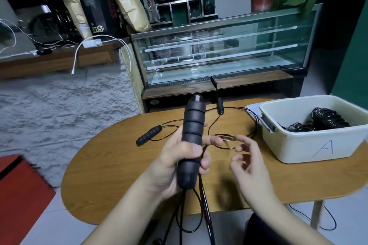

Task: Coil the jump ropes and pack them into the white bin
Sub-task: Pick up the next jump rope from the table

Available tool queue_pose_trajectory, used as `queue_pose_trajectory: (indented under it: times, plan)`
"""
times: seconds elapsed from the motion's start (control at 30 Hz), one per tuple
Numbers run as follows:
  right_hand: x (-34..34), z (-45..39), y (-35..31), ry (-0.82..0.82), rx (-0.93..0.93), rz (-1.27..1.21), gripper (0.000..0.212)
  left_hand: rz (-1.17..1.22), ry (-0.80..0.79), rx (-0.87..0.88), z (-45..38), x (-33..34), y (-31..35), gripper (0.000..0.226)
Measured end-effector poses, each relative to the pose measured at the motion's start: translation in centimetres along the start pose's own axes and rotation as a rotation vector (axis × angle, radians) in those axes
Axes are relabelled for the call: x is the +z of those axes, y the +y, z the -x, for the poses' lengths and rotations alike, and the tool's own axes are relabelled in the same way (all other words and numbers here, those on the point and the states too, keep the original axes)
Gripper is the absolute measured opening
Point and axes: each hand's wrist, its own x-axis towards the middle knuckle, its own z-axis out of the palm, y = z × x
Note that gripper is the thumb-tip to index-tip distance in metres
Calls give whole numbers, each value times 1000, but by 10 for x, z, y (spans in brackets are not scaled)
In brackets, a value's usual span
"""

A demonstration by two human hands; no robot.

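Note:
My left hand (180,161) grips a black ribbed jump rope handle (192,135) upright above the wooden table (111,165). Its thin black cord (205,209) hangs down past the table's front edge. My right hand (247,157) hovers just right of the handle with fingers loosely curled, holding nothing I can see. Another black handle (149,135) lies on the table behind, and a third handle (220,105) sits near the far edge, with cord looped between them. The white bin (310,145), marked "A", stands at the right with coiled black ropes (320,121) inside.
A glass display case (223,53) stands behind the table. A red box (18,189) sits at the lower left on the floor. Loose cord (326,223) trails on the floor by the table leg (316,215) at the right.

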Motion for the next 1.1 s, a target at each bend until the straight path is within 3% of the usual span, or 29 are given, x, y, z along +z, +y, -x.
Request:
queue_pose_trajectory:
  times: [0.13,0.27,0.37,0.57,0.8,1.1]
  plan:
    - [-8,-1,-31,40,38,-231,24,-368,192,82,11,14,-10,70]
    - [2,11,-71,-186,72,-266,44,-700,380,198,22,38,-21,58]
    - [3,36,-90,-337,78,-300,36,-863,484,223,31,53,-32,56]
    - [-9,70,-107,-271,78,-398,18,-1162,551,116,60,80,-36,67]
    - [-24,111,-125,-228,70,-422,16,-1188,562,129,98,115,-41,57]
    - [-39,146,-131,-271,67,-427,17,-1206,548,82,133,138,-54,69]
